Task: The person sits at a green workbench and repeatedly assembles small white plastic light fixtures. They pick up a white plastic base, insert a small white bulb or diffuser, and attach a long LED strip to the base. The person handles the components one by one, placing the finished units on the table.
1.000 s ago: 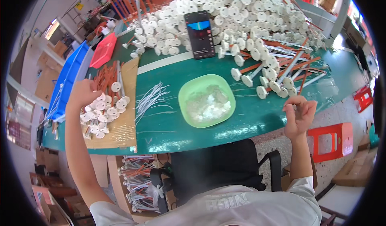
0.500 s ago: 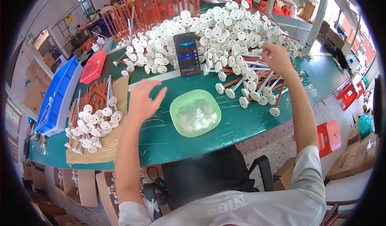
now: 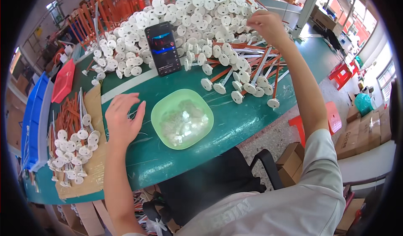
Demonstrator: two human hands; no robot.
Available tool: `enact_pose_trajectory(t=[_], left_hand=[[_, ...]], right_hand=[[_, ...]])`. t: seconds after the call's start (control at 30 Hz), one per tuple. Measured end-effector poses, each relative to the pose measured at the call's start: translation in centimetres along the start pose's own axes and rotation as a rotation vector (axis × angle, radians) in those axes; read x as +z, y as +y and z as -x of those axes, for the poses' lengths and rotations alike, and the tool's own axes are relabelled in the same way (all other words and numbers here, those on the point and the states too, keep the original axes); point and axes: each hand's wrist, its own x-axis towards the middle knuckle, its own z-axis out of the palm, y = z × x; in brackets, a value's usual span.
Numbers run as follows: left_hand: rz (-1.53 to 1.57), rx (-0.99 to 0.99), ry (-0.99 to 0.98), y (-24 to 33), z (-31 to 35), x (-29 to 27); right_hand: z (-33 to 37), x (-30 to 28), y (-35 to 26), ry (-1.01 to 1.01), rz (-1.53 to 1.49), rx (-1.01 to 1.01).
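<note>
My left hand (image 3: 123, 117) hovers over the green table between the cardboard sheet and a light green bowl (image 3: 156, 129), thumb and fingers apart, with nothing in it. Small clear, shiny pieces (image 3: 184, 122) lie in the bowl. At the right side of a big heap of white round discs on stems (image 3: 197, 15), my right hand (image 3: 268, 26) reaches in with its fingers curled together. Whatever its fingertips hold is too small to make out. Loose white discs with orange and silver strip stems (image 3: 241, 74) lie nearer than that hand.
A phone (image 3: 163, 49) with a lit screen leans on the heap. Left lies a cardboard sheet (image 3: 94, 152) bearing a smaller bunch of disc pieces (image 3: 73, 152). Beyond it are a red basket (image 3: 63, 81) and a blue bin (image 3: 35, 118). A black chair (image 3: 210, 177) stands at the front edge.
The whole view has turned, so the table has slid left and tilted. My right hand has moved farther back along the heap. The left hand stays beside the bowl.
</note>
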Motion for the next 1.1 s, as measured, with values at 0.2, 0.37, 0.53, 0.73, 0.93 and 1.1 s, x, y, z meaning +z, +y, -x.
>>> enact_pose_trajectory(t=[0.2,0.37,0.53,0.73,0.93,1.1], left_hand=[[0.361,-0.185,0.069,5.1,-1.1,1.1],[0.212,0.007,-0.154,5.4,-0.9,2.1],[0.565,-0.414,-0.196,4.7,0.0,1.8],[1.525,-0.626,-0.172,4.9,0.6,1.7],[1.414,-0.583,-0.198,4.9,0.6,2.0],[1.453,-0.598,-0.263,3.9,1.4,2.1]], right_hand=[[-1.5,-0.1,-11.6,0.344,0.086,-0.562],[-1.1,2.8,-19.3,0.349,-0.070,-0.646],[-0.7,5.1,-21.6,0.493,-0.312,-0.650],[3.2,9.0,-24.3,0.445,-0.711,-0.572],[3.6,8.8,-23.0,0.456,-0.716,-0.636],[3.9,8.3,-23.1,0.379,-0.865,-0.567]])
